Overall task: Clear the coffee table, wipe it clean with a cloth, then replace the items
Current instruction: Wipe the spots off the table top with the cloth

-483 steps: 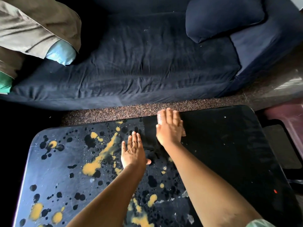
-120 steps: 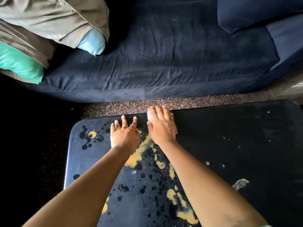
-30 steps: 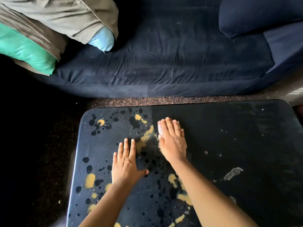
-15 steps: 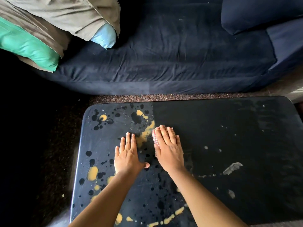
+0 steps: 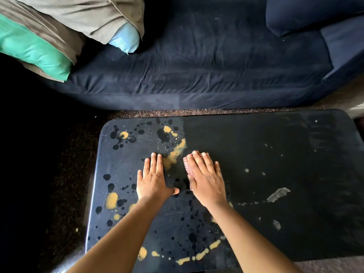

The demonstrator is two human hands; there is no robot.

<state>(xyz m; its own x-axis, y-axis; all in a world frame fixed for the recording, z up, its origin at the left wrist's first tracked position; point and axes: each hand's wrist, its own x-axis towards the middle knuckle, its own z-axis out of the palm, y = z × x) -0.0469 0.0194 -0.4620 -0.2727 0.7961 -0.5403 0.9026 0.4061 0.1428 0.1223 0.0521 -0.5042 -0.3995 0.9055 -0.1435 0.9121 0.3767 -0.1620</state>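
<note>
The dark coffee table (image 5: 275,158) fills the lower half of the head view; its left part carries yellow and black paint-like splashes. My right hand (image 5: 206,178) lies flat with straight fingers on a small red-and-white checked cloth (image 5: 188,165), pressing it to the tabletop near the middle. Only the cloth's left edge shows beside my fingers. My left hand (image 5: 154,180) rests flat on the table just to the left, fingers straight, thumb out, holding nothing.
A dark blue sofa (image 5: 197,66) runs along the far side, with a strip of brown carpet (image 5: 197,112) between it and the table. Green (image 5: 33,48) and light blue (image 5: 124,39) pillows under a khaki cloth sit at its left end, and a navy cushion (image 5: 305,10) at the right.
My right hand has slid the cloth toward me and slightly right across the tabletop. My left hand stays planted flat beside it.
</note>
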